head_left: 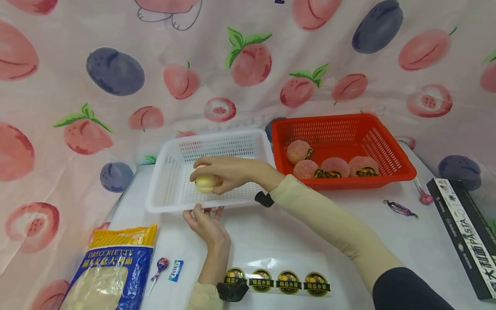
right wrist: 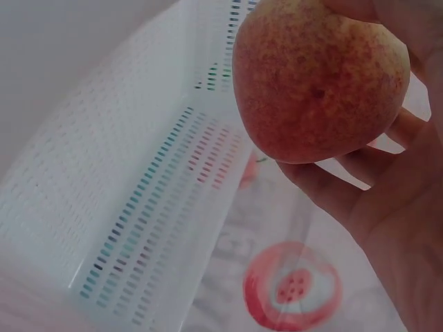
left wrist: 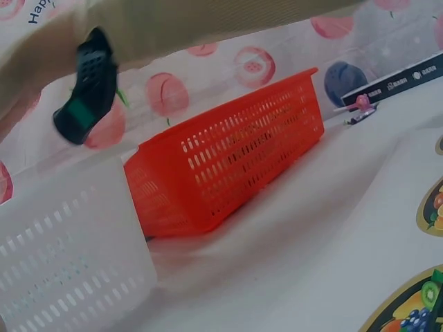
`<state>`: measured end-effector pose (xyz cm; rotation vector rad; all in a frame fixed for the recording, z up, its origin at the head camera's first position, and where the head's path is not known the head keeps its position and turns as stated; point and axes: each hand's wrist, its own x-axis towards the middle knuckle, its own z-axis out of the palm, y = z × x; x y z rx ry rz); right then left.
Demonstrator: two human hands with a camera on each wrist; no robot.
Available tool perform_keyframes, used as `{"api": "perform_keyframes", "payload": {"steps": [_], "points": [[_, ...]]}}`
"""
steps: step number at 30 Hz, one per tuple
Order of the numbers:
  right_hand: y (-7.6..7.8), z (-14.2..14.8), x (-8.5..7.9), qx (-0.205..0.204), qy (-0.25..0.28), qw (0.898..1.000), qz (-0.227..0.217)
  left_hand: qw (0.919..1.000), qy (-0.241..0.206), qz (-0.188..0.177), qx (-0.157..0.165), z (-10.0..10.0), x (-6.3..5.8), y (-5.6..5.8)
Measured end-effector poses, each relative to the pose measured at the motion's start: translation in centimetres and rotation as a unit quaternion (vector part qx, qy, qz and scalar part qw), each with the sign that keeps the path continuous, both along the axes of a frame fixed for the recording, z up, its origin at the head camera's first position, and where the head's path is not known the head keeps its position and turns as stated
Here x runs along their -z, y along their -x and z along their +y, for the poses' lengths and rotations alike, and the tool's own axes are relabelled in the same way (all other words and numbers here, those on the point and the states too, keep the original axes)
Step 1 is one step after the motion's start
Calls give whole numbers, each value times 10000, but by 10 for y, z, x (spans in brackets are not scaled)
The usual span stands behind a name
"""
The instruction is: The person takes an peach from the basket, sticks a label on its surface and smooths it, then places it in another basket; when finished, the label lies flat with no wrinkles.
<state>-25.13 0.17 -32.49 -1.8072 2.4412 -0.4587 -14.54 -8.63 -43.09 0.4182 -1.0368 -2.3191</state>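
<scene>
Over the white basket [head_left: 166,208], my right hand [head_left: 232,170] grips a peach [head_left: 204,184], yellowish in the head view. The right wrist view shows that peach's red, speckled side, with fingers and thumb round it. My left hand [head_left: 209,230] holds the front rim of the white basket from below, its fingertips partly hidden by the rim. To the right, a red basket [head_left: 333,184] holds several peaches [head_left: 335,165] that bear black-and-gold stickers. A clear sheet with several round fruit stickers [head_left: 288,282] lies in front, beside my left wrist.
At the front left are a blue-and-yellow pasta bag [head_left: 104,271], a lollipop [head_left: 162,265] and a small blue wrapped candy [head_left: 176,271]. On the right lie a purple-wrapped candy [head_left: 401,209], a pink lollipop [head_left: 425,198] and a long black pasta box [head_left: 465,237]. A fruit-print cloth hangs behind.
</scene>
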Motion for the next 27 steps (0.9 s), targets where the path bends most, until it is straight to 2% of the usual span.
{"api": "perform_keyframes", "payload": {"steps": [8,15,22,27], "points": [[-18,32,-6,285,862,9959,27,10000,91,14,31,3,-8,-4],[-37,60,-7,465,1613,9858,40,9998,207,66,28,1,-8,-3],[-66,85,-12,618,1897,9798,155,9996,230,166,44,-9,-8,2],[-84,102,-9,626,1908,9793,249,9992,269,155,243,-10,-8,5]]}}
